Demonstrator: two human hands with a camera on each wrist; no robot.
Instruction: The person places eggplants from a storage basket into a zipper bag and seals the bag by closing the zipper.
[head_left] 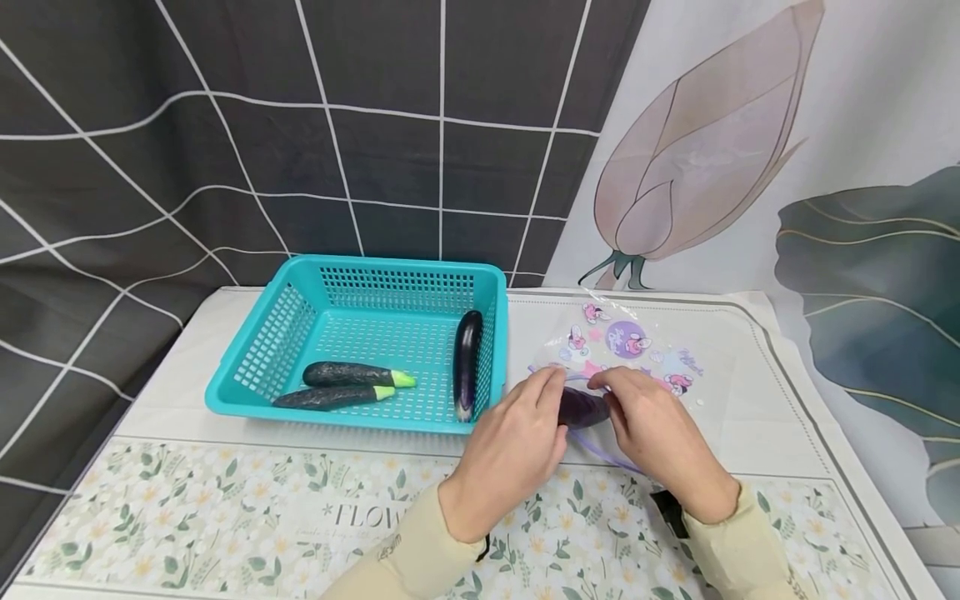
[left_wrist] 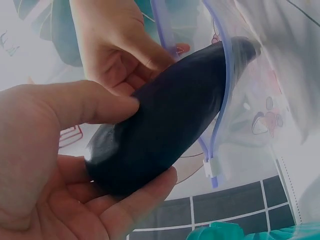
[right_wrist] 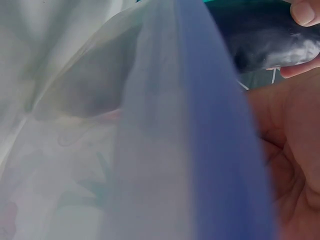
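A dark purple eggplant (head_left: pixel 583 408) lies between the two hands over the right part of the table. My left hand (head_left: pixel 513 454) grips its thick end, thumb on top and fingers beneath in the left wrist view. The eggplant's narrow end (left_wrist: pixel 245 50) is inside a clear printed slider zip bag (head_left: pixel 626 340), past the purple zip strip (left_wrist: pixel 227 85). At the bag's mouth, my right hand (head_left: pixel 660 429) curls its fingers and thumb on the rim, beside the eggplant. In the right wrist view the bag's blurred edge covers part of that hand.
To the left stands a turquoise basket (head_left: pixel 352 427) holding another eggplant (head_left: pixel 467 362) and two dark zucchini (head_left: pixel 345 373) with green ends. A floral cloth (head_left: pixel 225 508) covers the table front. Behind hang a dark grid curtain (head_left: pixel 390 158) and a flower-print curtain (head_left: pixel 697 150).
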